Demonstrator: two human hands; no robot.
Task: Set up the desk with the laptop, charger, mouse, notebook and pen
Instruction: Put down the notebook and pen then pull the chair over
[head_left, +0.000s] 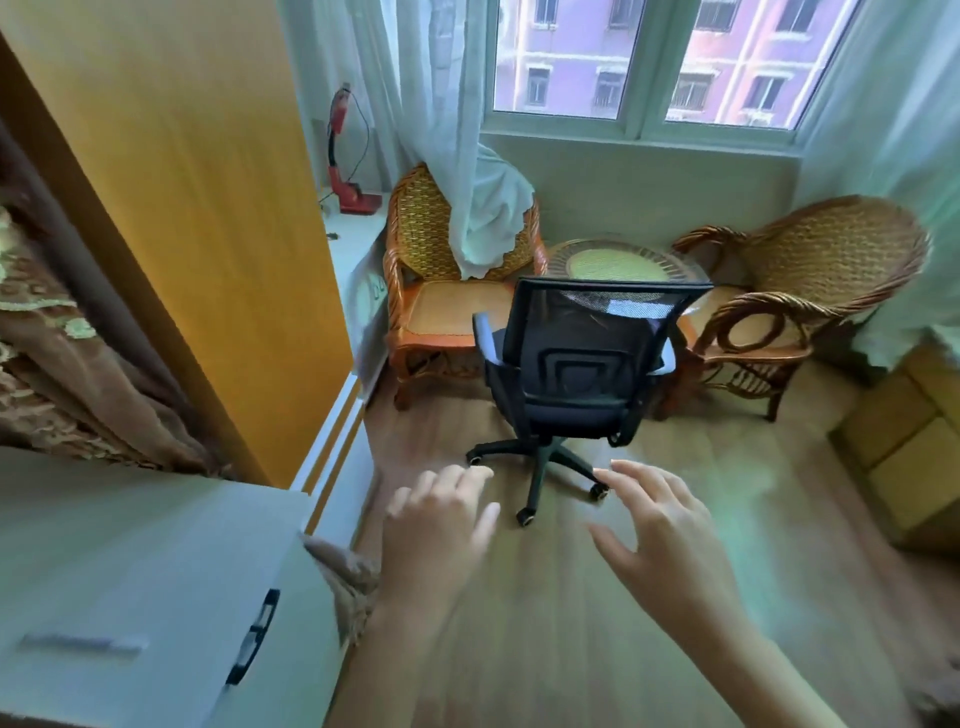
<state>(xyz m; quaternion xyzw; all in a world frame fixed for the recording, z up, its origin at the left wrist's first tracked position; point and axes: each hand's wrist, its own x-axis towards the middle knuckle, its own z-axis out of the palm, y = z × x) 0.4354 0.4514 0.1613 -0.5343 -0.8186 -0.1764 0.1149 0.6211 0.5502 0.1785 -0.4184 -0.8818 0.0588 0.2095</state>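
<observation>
My left hand (436, 525) and my right hand (660, 530) are both stretched out in front of me over the wooden floor, fingers spread and loose, holding nothing. They point toward a black mesh office chair (576, 364) on castors, which stands apart from them with its back to me. A white desk or cabinet top (119, 561) sits at the lower left with a faint pale object lying on it. No laptop, charger, mouse, notebook or pen can be seen.
Two wicker armchairs (436, 291) (810, 291) flank a small round wicker table (618, 260) under the window. A white curtain (467, 197) drapes over the left chair. Cardboard boxes (914, 441) stand at the right. A tall yellow panel (197, 208) rises at the left.
</observation>
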